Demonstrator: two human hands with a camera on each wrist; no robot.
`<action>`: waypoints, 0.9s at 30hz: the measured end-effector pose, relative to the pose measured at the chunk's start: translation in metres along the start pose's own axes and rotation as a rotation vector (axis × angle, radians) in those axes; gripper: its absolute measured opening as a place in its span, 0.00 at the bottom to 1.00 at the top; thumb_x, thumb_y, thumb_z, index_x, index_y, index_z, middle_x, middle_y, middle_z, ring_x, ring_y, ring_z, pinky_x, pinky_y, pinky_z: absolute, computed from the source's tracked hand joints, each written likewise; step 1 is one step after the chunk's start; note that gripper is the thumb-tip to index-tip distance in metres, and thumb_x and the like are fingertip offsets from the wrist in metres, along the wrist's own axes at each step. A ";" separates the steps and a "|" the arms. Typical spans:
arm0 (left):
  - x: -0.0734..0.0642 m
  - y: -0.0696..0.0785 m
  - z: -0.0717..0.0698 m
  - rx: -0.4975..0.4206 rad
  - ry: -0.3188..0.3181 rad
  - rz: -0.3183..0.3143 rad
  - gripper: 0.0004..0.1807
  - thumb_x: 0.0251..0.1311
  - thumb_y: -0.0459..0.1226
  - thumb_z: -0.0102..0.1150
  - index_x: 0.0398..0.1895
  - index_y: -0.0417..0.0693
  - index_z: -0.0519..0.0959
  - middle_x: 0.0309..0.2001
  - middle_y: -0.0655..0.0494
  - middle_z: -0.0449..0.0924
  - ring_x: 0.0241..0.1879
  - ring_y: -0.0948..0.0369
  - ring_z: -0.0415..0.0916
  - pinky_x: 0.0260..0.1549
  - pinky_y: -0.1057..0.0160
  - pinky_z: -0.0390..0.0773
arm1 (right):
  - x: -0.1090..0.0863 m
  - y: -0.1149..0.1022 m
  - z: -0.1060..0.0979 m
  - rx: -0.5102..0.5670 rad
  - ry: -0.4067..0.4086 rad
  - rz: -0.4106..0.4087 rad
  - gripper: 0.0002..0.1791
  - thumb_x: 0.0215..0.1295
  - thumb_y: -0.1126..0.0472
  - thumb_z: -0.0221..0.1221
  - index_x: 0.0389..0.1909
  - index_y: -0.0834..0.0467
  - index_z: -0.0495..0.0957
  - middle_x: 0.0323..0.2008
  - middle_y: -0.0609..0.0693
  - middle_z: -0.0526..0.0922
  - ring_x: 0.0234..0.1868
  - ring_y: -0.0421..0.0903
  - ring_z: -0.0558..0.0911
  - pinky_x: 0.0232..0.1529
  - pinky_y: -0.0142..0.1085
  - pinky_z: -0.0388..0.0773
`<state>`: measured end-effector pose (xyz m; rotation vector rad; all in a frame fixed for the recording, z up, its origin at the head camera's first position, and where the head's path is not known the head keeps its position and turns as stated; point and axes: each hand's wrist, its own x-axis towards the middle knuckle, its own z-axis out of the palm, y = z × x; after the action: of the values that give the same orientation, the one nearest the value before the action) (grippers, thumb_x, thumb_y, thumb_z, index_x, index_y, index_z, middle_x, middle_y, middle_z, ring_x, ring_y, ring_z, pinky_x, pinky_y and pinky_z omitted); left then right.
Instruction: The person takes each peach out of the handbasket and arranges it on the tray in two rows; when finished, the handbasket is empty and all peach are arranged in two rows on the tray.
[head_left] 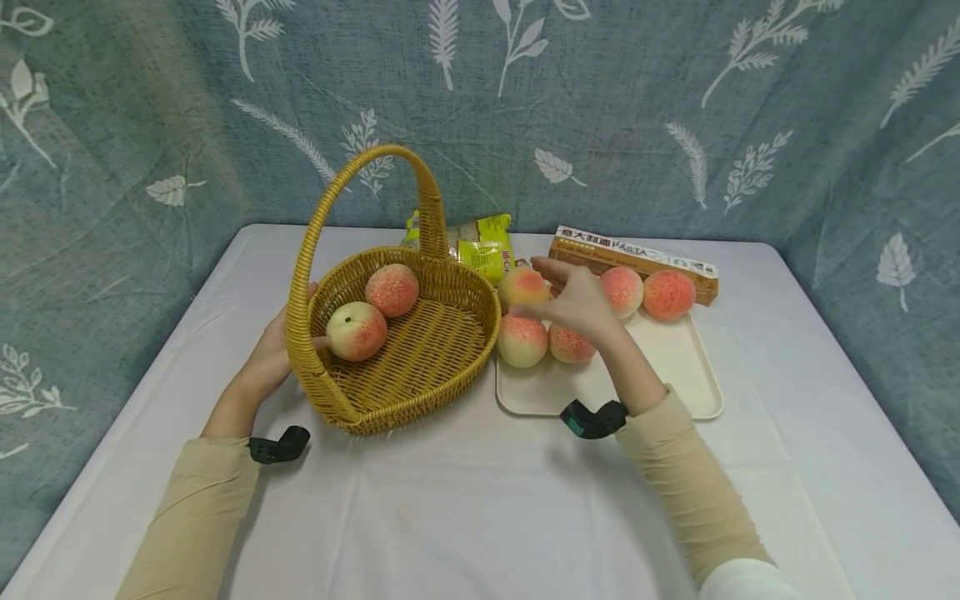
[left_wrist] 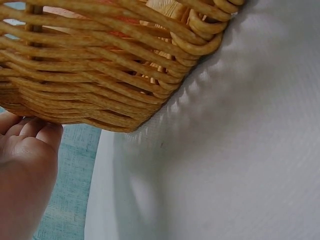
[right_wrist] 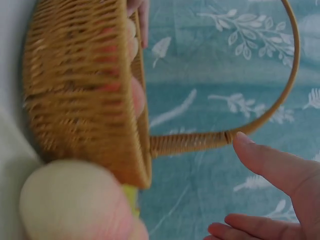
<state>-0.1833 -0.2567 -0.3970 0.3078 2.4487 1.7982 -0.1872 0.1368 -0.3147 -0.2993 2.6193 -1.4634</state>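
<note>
Beige sleeves at 4 & 8 o'clock. L hand grips basket rim, 9 o'clock; R hand spread, nothing pinched, beside peaches, 3 o'clock. Prob. part done: 2 peaches in basket, 5 remain on/near tray, 4 o'clock. L-wrist view adds fingers at basket's outer weave; R-wrist view, empty gap below thumb.

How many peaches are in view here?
7 peaches: two in the basket, three at the left of the tray, two at its back right. The right hand may hide more.
</note>
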 end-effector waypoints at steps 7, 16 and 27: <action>0.000 -0.001 0.000 -0.018 -0.003 0.008 0.49 0.59 0.27 0.57 0.78 0.43 0.37 0.77 0.41 0.34 0.75 0.44 0.30 0.69 0.41 0.35 | 0.012 -0.019 0.020 0.016 -0.052 -0.046 0.43 0.55 0.57 0.70 0.70 0.62 0.63 0.69 0.57 0.66 0.69 0.56 0.65 0.66 0.42 0.65; 0.000 0.002 0.001 -0.023 -0.007 0.015 0.49 0.59 0.27 0.57 0.77 0.41 0.37 0.77 0.40 0.35 0.75 0.44 0.31 0.69 0.41 0.36 | 0.024 -0.036 0.054 -0.056 -0.125 -0.075 0.44 0.53 0.55 0.72 0.70 0.60 0.65 0.68 0.54 0.68 0.67 0.53 0.68 0.63 0.43 0.68; 0.000 0.004 0.000 0.012 0.002 -0.021 0.50 0.58 0.28 0.57 0.78 0.43 0.38 0.77 0.40 0.36 0.74 0.42 0.34 0.69 0.40 0.39 | 0.041 -0.054 0.081 0.031 -0.214 -0.088 0.44 0.52 0.55 0.72 0.71 0.55 0.65 0.69 0.51 0.67 0.68 0.48 0.67 0.64 0.38 0.66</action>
<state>-0.1832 -0.2558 -0.3926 0.2801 2.4552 1.7767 -0.2039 0.0323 -0.3115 -0.5418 2.4400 -1.4092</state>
